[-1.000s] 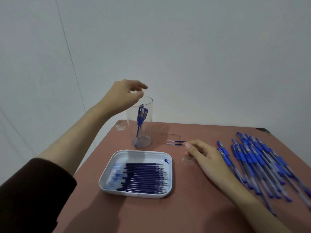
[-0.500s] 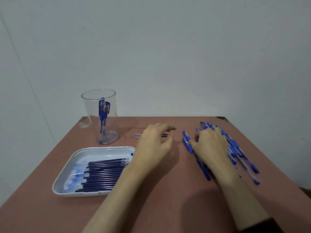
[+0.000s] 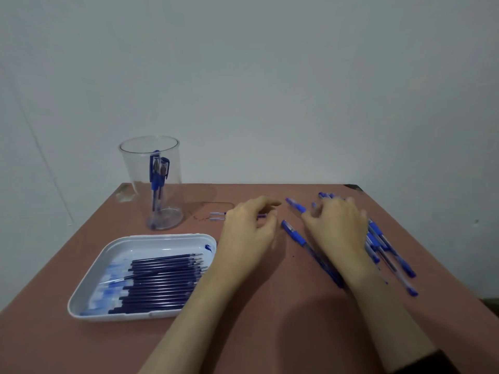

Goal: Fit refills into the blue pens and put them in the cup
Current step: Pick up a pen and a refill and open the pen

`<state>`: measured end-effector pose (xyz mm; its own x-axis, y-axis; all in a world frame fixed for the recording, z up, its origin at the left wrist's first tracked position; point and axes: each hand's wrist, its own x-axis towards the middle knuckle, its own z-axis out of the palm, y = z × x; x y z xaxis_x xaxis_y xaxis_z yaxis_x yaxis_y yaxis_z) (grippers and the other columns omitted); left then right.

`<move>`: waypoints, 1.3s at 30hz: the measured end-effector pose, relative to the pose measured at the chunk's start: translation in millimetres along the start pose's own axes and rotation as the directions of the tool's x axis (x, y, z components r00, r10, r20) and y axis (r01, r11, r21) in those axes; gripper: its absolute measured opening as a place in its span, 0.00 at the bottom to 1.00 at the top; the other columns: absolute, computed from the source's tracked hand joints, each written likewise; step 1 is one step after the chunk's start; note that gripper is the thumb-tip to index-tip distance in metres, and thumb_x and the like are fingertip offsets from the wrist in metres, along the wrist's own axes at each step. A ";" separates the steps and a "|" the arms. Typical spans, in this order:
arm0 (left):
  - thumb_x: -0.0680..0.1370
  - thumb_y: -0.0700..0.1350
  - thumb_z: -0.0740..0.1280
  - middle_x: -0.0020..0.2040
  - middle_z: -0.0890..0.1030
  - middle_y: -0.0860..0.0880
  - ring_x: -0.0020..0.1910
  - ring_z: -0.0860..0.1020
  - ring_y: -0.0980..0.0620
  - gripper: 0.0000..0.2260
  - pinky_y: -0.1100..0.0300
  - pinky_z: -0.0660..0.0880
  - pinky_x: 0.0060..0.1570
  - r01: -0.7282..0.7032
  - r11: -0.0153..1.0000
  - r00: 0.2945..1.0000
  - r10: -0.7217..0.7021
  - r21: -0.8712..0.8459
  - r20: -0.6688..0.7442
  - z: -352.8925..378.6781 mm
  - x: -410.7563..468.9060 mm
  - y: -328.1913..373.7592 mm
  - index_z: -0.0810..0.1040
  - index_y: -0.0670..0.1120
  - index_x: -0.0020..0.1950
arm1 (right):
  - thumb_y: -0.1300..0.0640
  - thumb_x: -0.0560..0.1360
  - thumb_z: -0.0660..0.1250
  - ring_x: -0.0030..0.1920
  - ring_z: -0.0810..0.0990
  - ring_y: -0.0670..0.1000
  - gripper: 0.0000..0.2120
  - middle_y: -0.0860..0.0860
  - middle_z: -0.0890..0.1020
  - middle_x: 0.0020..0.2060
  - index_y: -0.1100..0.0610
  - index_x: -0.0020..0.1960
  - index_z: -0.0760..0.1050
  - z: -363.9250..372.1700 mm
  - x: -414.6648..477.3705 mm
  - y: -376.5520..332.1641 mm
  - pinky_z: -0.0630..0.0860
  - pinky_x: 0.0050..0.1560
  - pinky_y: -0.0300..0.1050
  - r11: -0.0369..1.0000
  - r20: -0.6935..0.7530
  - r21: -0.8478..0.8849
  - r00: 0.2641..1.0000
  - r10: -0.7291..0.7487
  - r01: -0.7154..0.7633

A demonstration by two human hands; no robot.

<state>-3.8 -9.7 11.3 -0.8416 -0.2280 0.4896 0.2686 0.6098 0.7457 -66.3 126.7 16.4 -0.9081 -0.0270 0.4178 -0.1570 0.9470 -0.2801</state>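
Pens [image 3: 376, 230] lie heaped at centre right under the right hand [image 3: 337, 225], whose fingers [image 3: 328, 209] curl among them, though blur hides whether they pinch one; the left hand [image 3: 248, 228] hangs loosely curled, gripping nothing, over two loose refills [image 3: 216, 219] mid-frame. Best to lift one pen clear by its barrel, then feed a refill in tip-first

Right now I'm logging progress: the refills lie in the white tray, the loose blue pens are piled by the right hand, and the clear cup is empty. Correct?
Not quite. The clear cup is not empty: the head view shows blue pens standing in it. The rest holds: refills lie in the white tray and loose blue pens are piled by the right hand.
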 end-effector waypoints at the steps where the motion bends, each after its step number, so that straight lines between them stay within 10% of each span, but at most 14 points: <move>1: 0.76 0.41 0.65 0.45 0.82 0.57 0.45 0.78 0.62 0.10 0.75 0.71 0.47 0.059 0.995 0.998 -0.060 -0.084 -0.012 -1.8 1.8 -0.7 0.81 0.50 0.54 | 0.52 0.78 0.62 0.49 0.76 0.53 0.11 0.50 0.81 0.41 0.57 0.45 0.78 -1.7 -0.8 -1.2 0.70 0.54 0.51 0.985 -0.080 0.167 0.997 -0.024 0.037; 4: 0.77 0.44 0.66 0.49 0.81 0.54 0.52 0.80 0.56 0.11 0.57 0.76 0.57 0.216 0.836 0.967 -0.253 -0.505 -0.004 -7.7 8.3 -3.2 0.75 0.54 0.59 | 0.54 0.78 0.65 0.38 0.80 0.52 0.04 0.49 0.81 0.33 0.53 0.45 0.75 -8.1 -7.9 -14.3 0.75 0.42 0.49 0.710 -0.030 0.692 0.988 -0.153 0.131; 7: 0.80 0.45 0.62 0.51 0.81 0.54 0.56 0.80 0.56 0.10 0.54 0.75 0.59 0.225 0.690 0.945 -0.327 -0.688 -0.019 -15.9 12.6 -5.2 0.72 0.53 0.61 | 0.58 0.78 0.66 0.34 0.78 0.48 0.05 0.52 0.82 0.35 0.50 0.45 0.75 -2.8 -15.8 -24.3 0.74 0.37 0.45 0.572 0.076 0.808 0.938 -0.339 0.142; 10: 0.81 0.42 0.60 0.50 0.83 0.51 0.50 0.81 0.59 0.08 0.59 0.78 0.51 0.203 0.669 0.950 -0.312 -0.715 -0.021 -21.4 10.9 -5.2 0.76 0.49 0.56 | 0.54 0.77 0.66 0.33 0.75 0.43 0.04 0.47 0.78 0.32 0.45 0.48 0.77 6.8 -19.8 -27.7 0.68 0.35 0.34 0.596 0.071 0.779 0.918 -0.390 0.193; 17: 0.80 0.39 0.60 0.58 0.79 0.44 0.50 0.80 0.54 0.13 0.69 0.77 0.46 0.299 0.663 0.951 -0.267 -0.686 0.156 -14.7 8.1 0.7 0.75 0.45 0.63 | 0.53 0.77 0.67 0.33 0.77 0.42 0.04 0.42 0.81 0.33 0.47 0.50 0.79 10.3 -21.0 -30.3 0.74 0.38 0.44 0.587 0.030 0.780 0.924 -0.381 0.217; 24: 0.79 0.42 0.63 0.43 0.82 0.51 0.37 0.81 0.61 0.08 0.68 0.76 0.35 0.285 0.650 0.941 -0.330 -0.705 0.077 -19.0 8.3 -0.9 0.81 0.46 0.53 | 0.47 0.76 0.67 0.43 0.82 0.40 0.10 0.40 0.85 0.41 0.48 0.54 0.83 8.8 -18.7 -27.9 0.77 0.46 0.43 0.583 -0.019 0.785 0.949 -0.313 0.208; 34: 0.76 0.41 0.67 0.44 0.84 0.55 0.44 0.81 0.64 0.09 0.73 0.73 0.42 0.262 0.715 0.956 -0.284 -0.648 0.074 -14.8 7.2 -3.6 0.81 0.42 0.55 | 0.47 0.76 0.68 0.53 0.79 0.34 0.08 0.33 0.83 0.48 0.38 0.54 0.80 5.7 -18.1 -23.7 0.76 0.58 0.43 0.590 -0.013 0.782 0.952 -0.305 0.199; 39: 0.77 0.42 0.67 0.42 0.84 0.50 0.43 0.79 0.54 0.04 0.63 0.76 0.46 0.211 0.701 0.940 -0.336 -0.682 -0.055 -18.1 10.1 -8.2 0.82 0.47 0.47 | 0.41 0.72 0.69 0.41 0.80 0.42 0.15 0.43 0.83 0.37 0.42 0.57 0.78 3.5 -17.9 -24.1 0.77 0.46 0.46 0.752 0.016 0.624 0.958 -0.285 0.213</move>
<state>-6.0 -30.8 18.3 -0.8559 -0.4611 0.2343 0.3300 -0.1381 0.9338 -47.6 103.2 12.7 -0.8319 -0.3012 0.4661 -0.5537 0.5062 -0.6612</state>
